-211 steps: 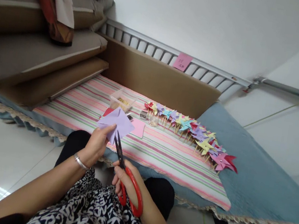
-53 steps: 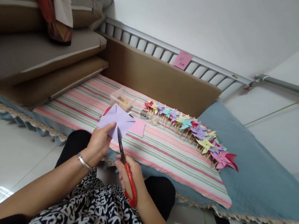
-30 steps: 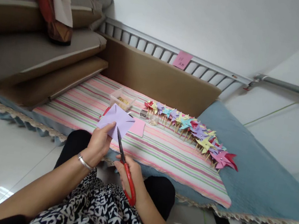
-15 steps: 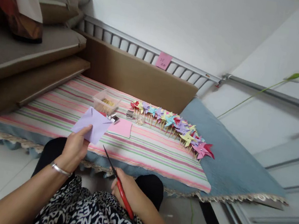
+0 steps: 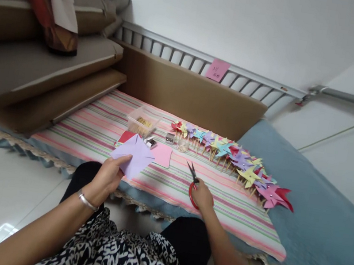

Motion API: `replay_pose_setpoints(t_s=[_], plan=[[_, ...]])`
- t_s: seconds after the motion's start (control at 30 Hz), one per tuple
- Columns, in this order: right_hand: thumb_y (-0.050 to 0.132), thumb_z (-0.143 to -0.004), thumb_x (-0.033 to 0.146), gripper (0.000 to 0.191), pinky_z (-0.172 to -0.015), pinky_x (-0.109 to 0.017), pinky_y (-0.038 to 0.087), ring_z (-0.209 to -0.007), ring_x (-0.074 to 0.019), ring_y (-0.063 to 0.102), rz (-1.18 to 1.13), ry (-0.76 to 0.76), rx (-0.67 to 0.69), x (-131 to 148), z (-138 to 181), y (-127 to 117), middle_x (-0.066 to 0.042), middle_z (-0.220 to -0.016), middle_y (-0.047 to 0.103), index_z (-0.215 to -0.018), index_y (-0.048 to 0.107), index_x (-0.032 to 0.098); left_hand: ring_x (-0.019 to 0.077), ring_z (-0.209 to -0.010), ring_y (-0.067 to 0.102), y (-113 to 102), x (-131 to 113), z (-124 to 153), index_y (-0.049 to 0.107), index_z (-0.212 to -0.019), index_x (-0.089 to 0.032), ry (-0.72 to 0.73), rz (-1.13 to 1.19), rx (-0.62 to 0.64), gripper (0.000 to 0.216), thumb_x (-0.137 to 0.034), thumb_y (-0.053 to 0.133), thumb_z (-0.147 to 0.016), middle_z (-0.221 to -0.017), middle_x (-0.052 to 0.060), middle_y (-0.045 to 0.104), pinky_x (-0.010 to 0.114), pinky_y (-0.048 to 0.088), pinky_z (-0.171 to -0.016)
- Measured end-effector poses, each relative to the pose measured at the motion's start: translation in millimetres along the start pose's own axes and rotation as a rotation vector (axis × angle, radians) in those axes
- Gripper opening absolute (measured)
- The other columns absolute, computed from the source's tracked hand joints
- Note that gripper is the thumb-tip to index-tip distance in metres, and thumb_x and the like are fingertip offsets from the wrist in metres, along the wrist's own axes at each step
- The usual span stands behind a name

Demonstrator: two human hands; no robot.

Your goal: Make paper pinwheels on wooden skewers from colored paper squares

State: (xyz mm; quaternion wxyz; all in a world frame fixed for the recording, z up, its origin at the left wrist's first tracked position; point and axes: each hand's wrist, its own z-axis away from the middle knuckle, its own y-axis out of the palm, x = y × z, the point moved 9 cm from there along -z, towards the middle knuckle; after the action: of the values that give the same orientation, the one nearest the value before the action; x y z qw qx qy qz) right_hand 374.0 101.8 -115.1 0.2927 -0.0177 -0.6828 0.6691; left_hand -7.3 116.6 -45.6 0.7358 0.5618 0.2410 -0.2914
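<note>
My left hand [image 5: 106,178] pinches a folded lilac paper square [image 5: 133,156] by its near corner, above the front edge of the striped cloth [image 5: 97,126]. My right hand [image 5: 203,196] is stretched out over the cloth to the right, closed on the red handles of a pair of scissors [image 5: 193,183]. The dark blades point away from me and rest low on the cloth, just short of a row of several paper pinwheels [image 5: 227,151] on wooden sticks.
A clear plastic tub of sticks [image 5: 143,120], red and pink paper squares [image 5: 162,154] and a small clear container [image 5: 182,142] lie behind the lilac paper. Brown cushions [image 5: 39,70] are stacked at the left. A blue quilt [image 5: 311,216] lies at the right, a cardboard panel [image 5: 186,93] behind.
My right hand has carried the scissors away from the lilac paper, rightward and forward onto the striped cloth. My left hand still holds the paper in about the same place.
</note>
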Motion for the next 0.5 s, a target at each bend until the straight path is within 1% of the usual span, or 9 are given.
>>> replay_pose_setpoints(t_s=[0.07,0.13,0.2,0.27,0.33,0.37,0.43,0.47,0.5], plan=[[0.054,-0.079,0.019,0.052,-0.094,-0.042,0.036,-0.115,-0.0331,0.054,-0.028,0.027,-0.005,2,-13,-3,-0.023,-0.118,0.061,-0.130,0.049,0.009,0.0181,-0.078,0.068,1,-2,2,0.070,-0.094,-0.010,-0.002,-0.027,0.012,0.029,-0.005,0.071,-0.065,-0.092,0.009,0.074,0.026,0.054,-0.075],[0.056,-0.077,0.017,0.045,-0.098,-0.049,0.032,-0.118,-0.0376,0.050,-0.079,0.053,0.004,9,-20,-5,-0.026,-0.116,0.061,-0.120,0.058,0.006,0.0183,-0.079,0.068,1,-3,4,0.070,-0.095,-0.010,-0.002,-0.046,0.014,0.031,-0.006,0.072,-0.065,-0.093,0.009,0.074,0.027,0.054,-0.076],[0.056,-0.077,0.016,0.038,-0.100,-0.053,0.028,-0.123,-0.0398,0.045,-0.162,0.050,0.008,24,-20,-8,-0.028,-0.117,0.059,-0.113,0.062,0.005,0.0185,-0.081,0.068,0,-3,5,0.070,-0.096,-0.011,0.001,-0.057,0.010,0.032,-0.007,0.073,-0.064,-0.095,0.009,0.074,0.026,0.054,-0.076],[0.054,-0.080,0.019,0.038,-0.104,-0.049,0.028,-0.127,-0.0356,0.042,-0.284,-0.007,0.013,50,-14,-10,-0.025,-0.125,0.056,-0.115,0.062,0.008,0.0185,-0.082,0.068,1,0,4,0.070,-0.096,-0.012,0.002,-0.066,0.009,0.032,-0.007,0.074,-0.064,-0.095,0.009,0.074,0.026,0.054,-0.076],[0.051,-0.085,0.028,0.038,-0.100,-0.041,0.037,-0.123,-0.0291,0.049,-0.441,-0.092,0.060,84,-1,-8,-0.019,-0.125,0.058,-0.118,0.060,0.012,0.0187,-0.082,0.068,4,6,1,0.070,-0.096,-0.012,-0.010,-0.080,0.020,0.033,-0.008,0.074,-0.064,-0.096,0.009,0.073,0.027,0.054,-0.077],[0.049,-0.087,0.036,0.039,-0.093,-0.038,0.043,-0.112,-0.0266,0.058,-0.526,-0.132,0.113,102,8,-5,-0.016,-0.117,0.064,-0.116,0.062,0.014,0.0190,-0.083,0.068,6,10,0,0.070,-0.097,-0.011,-0.018,-0.088,0.026,0.033,-0.008,0.074,-0.064,-0.097,0.009,0.073,0.027,0.054,-0.077],[0.036,-0.090,0.052,0.049,-0.077,-0.033,0.051,-0.089,-0.0205,0.067,-0.721,-0.198,0.232,138,25,-1,-0.012,-0.100,0.069,-0.113,0.063,0.017,0.0197,-0.083,0.068,9,19,-4,0.069,-0.098,-0.011,-0.032,-0.101,0.026,0.035,-0.010,0.075,-0.064,-0.097,0.010,0.073,0.028,0.054,-0.077],[0.041,-0.087,0.056,0.052,-0.074,-0.032,0.051,-0.084,-0.0202,0.068,-0.983,-0.208,0.378,157,34,5,-0.012,-0.097,0.069,-0.111,0.063,0.015,0.0200,-0.083,0.068,10,24,-7,0.069,-0.098,-0.011,-0.037,-0.108,0.018,0.036,-0.010,0.075,-0.063,-0.097,0.010,0.073,0.028,0.053,-0.077],[0.050,-0.082,0.059,0.052,-0.070,-0.032,0.052,-0.079,-0.0191,0.068,-1.162,-0.206,0.499,172,42,9,-0.010,-0.092,0.069,-0.107,0.064,0.016,0.0203,-0.084,0.068,11,28,-9,0.069,-0.099,-0.012,-0.040,-0.115,0.009,0.037,-0.011,0.076,-0.063,-0.097,0.010,0.073,0.028,0.053,-0.077]])
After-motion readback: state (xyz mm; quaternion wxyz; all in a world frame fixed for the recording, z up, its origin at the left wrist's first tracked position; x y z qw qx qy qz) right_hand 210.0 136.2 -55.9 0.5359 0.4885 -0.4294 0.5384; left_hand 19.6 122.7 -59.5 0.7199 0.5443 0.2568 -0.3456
